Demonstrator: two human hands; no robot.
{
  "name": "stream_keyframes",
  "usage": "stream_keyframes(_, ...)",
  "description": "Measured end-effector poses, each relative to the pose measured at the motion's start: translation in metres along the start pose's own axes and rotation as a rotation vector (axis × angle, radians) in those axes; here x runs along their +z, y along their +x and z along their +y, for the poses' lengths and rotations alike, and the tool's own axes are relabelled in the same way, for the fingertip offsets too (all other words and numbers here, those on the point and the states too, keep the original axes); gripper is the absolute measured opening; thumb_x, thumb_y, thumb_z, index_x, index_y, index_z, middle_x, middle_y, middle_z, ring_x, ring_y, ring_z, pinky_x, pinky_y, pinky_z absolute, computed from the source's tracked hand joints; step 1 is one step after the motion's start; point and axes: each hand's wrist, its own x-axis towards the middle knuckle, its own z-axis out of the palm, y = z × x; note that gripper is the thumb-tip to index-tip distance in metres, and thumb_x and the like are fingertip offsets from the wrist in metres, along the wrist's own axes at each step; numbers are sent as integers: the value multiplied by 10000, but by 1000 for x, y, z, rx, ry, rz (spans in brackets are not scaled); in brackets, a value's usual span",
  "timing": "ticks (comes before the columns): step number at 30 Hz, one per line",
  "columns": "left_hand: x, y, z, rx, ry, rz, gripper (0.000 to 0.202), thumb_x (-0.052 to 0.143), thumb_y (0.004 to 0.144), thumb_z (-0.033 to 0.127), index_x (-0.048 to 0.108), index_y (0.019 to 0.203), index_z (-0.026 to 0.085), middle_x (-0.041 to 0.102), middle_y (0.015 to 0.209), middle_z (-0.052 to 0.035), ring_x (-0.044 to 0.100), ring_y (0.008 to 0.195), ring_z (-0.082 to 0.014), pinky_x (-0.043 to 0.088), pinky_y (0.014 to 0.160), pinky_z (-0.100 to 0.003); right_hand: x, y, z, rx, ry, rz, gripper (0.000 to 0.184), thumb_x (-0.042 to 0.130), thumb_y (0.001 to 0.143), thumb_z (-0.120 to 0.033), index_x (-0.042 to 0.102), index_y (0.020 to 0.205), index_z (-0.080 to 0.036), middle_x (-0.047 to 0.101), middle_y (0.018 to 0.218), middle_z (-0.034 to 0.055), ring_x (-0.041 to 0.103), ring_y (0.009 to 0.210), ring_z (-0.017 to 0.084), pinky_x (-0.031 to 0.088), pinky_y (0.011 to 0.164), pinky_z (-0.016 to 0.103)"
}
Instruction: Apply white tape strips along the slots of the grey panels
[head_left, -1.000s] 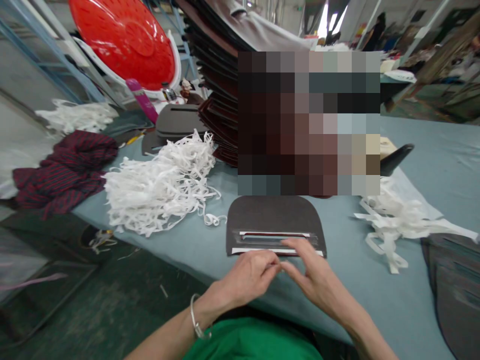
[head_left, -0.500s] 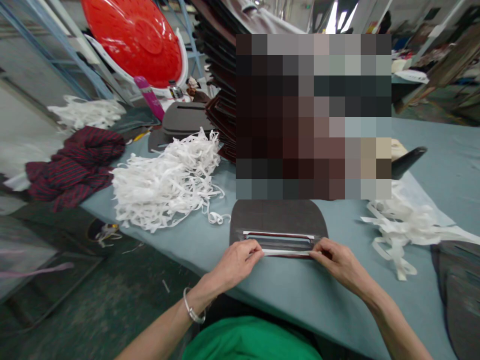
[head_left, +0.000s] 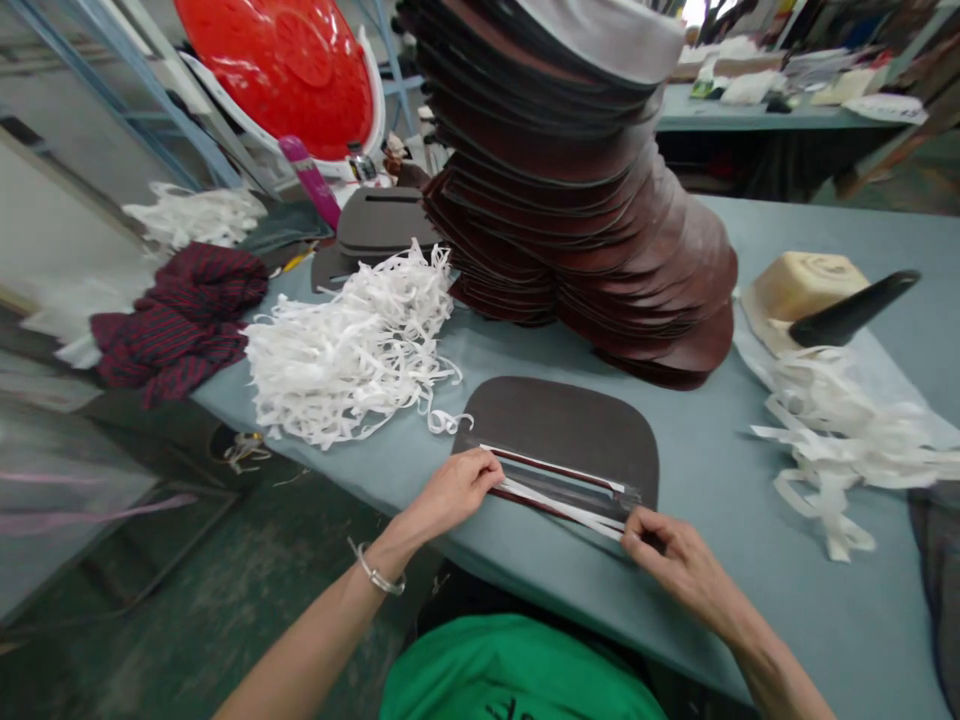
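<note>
A dark grey-brown panel (head_left: pixel 559 420) with rounded corners lies on the table in front of me. Along its near side runs a long slot, edged on the far side by a white strip and a dark red line. My left hand (head_left: pixel 459 490) pinches the left end of a narrow white strip (head_left: pixel 551 502) at the panel's near edge. Near the panel's lower right corner, my right hand (head_left: pixel 667 545) grips the other end between thumb and fingers. Between the hands the strip is stretched along the near edge, its right part a little off the panel.
A tall stack of dark red-brown leather-like pieces (head_left: pixel 637 250) stands behind the panel. White strips (head_left: pixel 352 350) are heaped on the left, with more loose strips (head_left: pixel 832 430) at right. Beside those sit a yellowish block (head_left: pixel 806 285) and a black-handled tool (head_left: pixel 855 308).
My view has shifted, and the panel now appears turned slightly. My right hand has come nearer to me, drawing the strip's right end away from the panel's edge. Both hands keep their grip.
</note>
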Motion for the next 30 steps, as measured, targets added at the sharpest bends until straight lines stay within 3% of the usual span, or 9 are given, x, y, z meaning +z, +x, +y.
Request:
stream_keyframes(4, 5, 0, 6, 5, 120, 42, 187, 448, 900, 221, 602, 796, 197, 618, 833, -12, 556, 815, -165, 394, 759, -283, -9, -1, -3, 11, 88, -29, 291, 478, 843, -410, 463, 648, -194, 433, 616, -35, 407, 609, 113, 342, 569, 231)
stream_keyframes(8, 8, -3, 37, 115, 256, 157, 173, 477, 909, 223, 594, 1036, 232, 618, 1058, -46, 515, 1031, -213, 345, 911, -371, -4, 1, -13, 29, 125, 21, 285, 500, 838, -424, 511, 684, -184, 470, 634, -22, 419, 610, 114, 345, 553, 227)
stream_keyframes(11, 18, -3, 69, 335, 197, 100, 267, 478, 923, 243, 528, 1185, 251, 590, 1200, -54, 448, 1193, -218, 259, 1030, -412, 5, 3, -27, -21, 151, 22, 277, 500, 840, -415, 516, 686, -185, 472, 632, -21, 418, 596, 110, 343, 540, 224)
stream_keyframes(13, 28, -3, 86, 423, 146, 14, 223, 445, 942, 268, 555, 1134, 239, 621, 1137, -53, 480, 1163, -210, 241, 1050, -419, 10, 4, -33, -59, 150, 66, 263, 492, 842, -398, 517, 686, -188, 470, 623, -22, 416, 584, 109, 344, 532, 223)
stream_keyframes(17, 46, -4, 97, 292, 12, -68, 272, 323, 978, 260, 577, 896, 204, 627, 863, -21, 564, 832, -150, 387, 845, -306, 13, 5, -32, -56, -5, 265, 134, 484, 809, -292, 537, 731, -196, 483, 582, -32, 432, 529, 106, 337, 519, 229)
stream_keyframes(20, 48, -6, 95, 172, -100, -38, 265, 315, 978, 273, 543, 860, 204, 598, 826, -9, 549, 768, -137, 394, 720, -256, 9, 5, -24, -19, -133, 466, 65, 489, 769, -241, 535, 744, -203, 502, 571, -35, 450, 507, 108, 345, 534, 242)
stream_keyframes(22, 46, -7, 92, 125, -136, -10, 269, 314, 978, 280, 528, 832, 206, 585, 800, 0, 543, 756, -133, 388, 704, -249, 5, 4, -21, 31, -83, 516, 81, 493, 777, -264, 545, 764, -203, 528, 588, -27, 469, 511, 113, 359, 534, 244)
stream_keyframes(25, 45, -6, 89, 91, -152, 19, 275, 316, 978, 284, 516, 805, 206, 574, 779, 10, 535, 739, -128, 384, 695, -245, 5, 4, -26, 58, 134, 430, 189, 509, 819, -369, 573, 834, -192, 580, 671, 1, 516, 577, 126, 392, 544, 240)
stream_keyframes(30, 48, -6, 92, 140, -146, 1, 281, 307, 979, 281, 526, 819, 206, 580, 797, 3, 542, 754, -130, 389, 705, -245, 17, 8, -40, 24, 425, 157, 381, 502, 857, -505, 569, 1053, -185, 584, 745, 6, 520, 629, 129, 408, 543, 237)
